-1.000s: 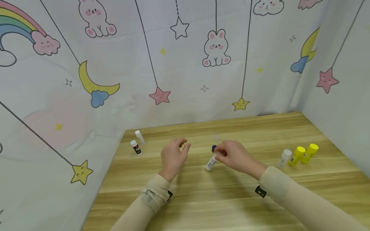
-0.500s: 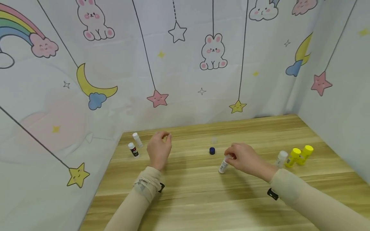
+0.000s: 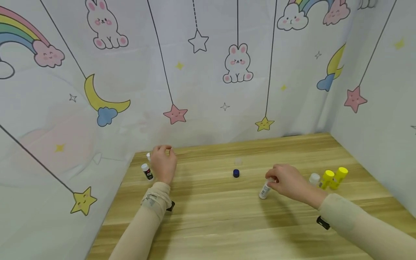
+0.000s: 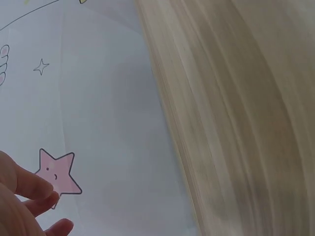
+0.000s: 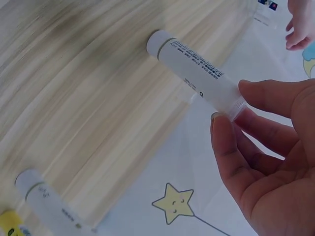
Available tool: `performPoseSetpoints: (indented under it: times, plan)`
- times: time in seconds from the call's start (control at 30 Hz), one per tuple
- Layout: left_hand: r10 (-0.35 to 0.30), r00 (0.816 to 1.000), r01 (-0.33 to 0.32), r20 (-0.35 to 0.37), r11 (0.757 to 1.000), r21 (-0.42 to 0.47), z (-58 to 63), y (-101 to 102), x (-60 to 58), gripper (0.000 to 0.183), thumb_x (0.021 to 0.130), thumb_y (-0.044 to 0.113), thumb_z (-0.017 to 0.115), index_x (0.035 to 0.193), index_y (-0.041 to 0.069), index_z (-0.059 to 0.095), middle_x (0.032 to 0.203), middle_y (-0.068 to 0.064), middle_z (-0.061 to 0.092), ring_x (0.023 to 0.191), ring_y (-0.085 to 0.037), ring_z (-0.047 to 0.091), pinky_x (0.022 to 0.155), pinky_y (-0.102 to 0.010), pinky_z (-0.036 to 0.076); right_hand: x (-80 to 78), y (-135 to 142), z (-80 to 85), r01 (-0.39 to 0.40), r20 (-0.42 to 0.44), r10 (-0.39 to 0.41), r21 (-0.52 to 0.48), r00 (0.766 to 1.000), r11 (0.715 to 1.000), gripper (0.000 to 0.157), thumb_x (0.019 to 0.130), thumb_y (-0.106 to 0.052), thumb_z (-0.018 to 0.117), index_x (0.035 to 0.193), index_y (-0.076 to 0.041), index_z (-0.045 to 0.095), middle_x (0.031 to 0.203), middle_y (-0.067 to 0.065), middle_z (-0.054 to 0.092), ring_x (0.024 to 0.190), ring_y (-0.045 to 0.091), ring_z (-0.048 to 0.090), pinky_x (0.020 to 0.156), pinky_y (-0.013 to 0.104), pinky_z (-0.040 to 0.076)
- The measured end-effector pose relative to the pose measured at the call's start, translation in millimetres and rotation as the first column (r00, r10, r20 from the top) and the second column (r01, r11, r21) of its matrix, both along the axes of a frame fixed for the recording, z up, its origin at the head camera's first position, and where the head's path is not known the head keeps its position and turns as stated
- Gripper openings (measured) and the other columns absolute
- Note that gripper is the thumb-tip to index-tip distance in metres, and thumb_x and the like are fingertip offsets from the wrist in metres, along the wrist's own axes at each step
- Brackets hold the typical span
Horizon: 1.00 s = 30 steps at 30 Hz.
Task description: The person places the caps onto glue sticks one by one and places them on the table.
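Note:
My right hand (image 3: 287, 182) pinches a white glue stick (image 3: 264, 190) by its upper end, between thumb and fingertips. Small dark print runs along the white glue stick (image 5: 192, 69) in the right wrist view. The stick tilts, its lower end close over the table. At the far left, my left hand (image 3: 164, 166) hovers with loosely bent fingers and nothing in them. Beside it stands a black-and-white glue stick (image 3: 147, 172); a white tube (image 3: 148, 156) behind is mostly hidden by the hand. In the left wrist view, fingertips (image 4: 59, 227) show before the star-printed curtain.
A dark blue cap (image 3: 236, 173) and a small clear piece (image 3: 238, 161) lie mid-table. To the right stand a whitish glue stick (image 3: 314, 178) and two yellow glue sticks (image 3: 327, 178). A printed curtain (image 3: 208, 90) borders the wooden table (image 3: 208, 224) at the back.
The right hand has carried the white glue stick rightward, away from the blue cap. My left hand has moved left to the tubes there, and now covers most of the white one.

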<state>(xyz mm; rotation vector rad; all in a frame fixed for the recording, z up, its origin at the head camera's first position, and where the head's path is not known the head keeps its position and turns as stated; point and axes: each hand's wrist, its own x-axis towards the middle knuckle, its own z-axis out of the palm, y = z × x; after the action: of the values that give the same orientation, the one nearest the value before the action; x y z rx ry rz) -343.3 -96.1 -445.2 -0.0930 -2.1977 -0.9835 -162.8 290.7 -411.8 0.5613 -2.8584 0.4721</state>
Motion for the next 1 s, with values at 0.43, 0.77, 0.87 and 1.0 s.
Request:
performPoseSetpoints:
  times: [0.43,0.77,0.87,1.0]
  plan:
    - [0.065,0.979,-0.056,0.195,0.997,-0.051,-0.3,-25.0,-29.3,0.026,0.095,0.010,0.060,0.117,0.002,0.069,0.132,-0.024,0.049,0.124,-0.043,0.042,0.086,-0.062,0.046,9.6,27.5,5.2,0.030,0.019,-0.031,0.066,0.999,0.997,0.013,0.083,-0.009,0.082,0.094,-0.008,0.075,0.079,-0.007,0.056,0.067,0.005,0.047,0.058,0.025,0.045]
    - [0.144,0.956,-0.087,0.254,0.971,-0.223,-11.0,-45.9,-41.0,0.036,0.093,0.009,0.051,0.125,-0.006,0.058,0.127,-0.035,0.043,0.114,-0.054,0.042,0.091,-0.067,0.039,15.7,44.8,15.6,0.036,0.016,-0.038,0.114,0.999,0.993,0.015,0.081,-0.005,0.082,0.094,-0.006,0.075,0.082,-0.004,0.060,0.071,0.008,0.055,0.062,0.029,0.050]
    - [0.159,0.943,-0.083,0.292,0.962,-0.258,-10.4,-49.0,-42.6,0.036,0.095,0.011,0.051,0.126,-0.007,0.055,0.119,-0.034,0.048,0.102,-0.055,0.050,0.087,-0.067,0.041,17.1,49.0,18.6,0.057,0.036,-0.062,0.128,0.997,0.990,0.015,0.082,-0.005,0.082,0.096,-0.006,0.076,0.085,-0.002,0.064,0.074,0.009,0.058,0.064,0.030,0.053]
    - [0.188,0.922,-0.088,0.339,0.954,-0.287,-9.0,-53.0,-44.7,0.035,0.095,0.010,0.048,0.124,-0.006,0.055,0.111,-0.032,0.053,0.091,-0.053,0.056,0.081,-0.066,0.045,18.2,54.4,21.8,0.064,0.047,-0.072,0.145,0.996,0.987,0.015,0.082,-0.006,0.082,0.096,-0.006,0.076,0.086,-0.001,0.066,0.074,0.010,0.061,0.064,0.032,0.054]
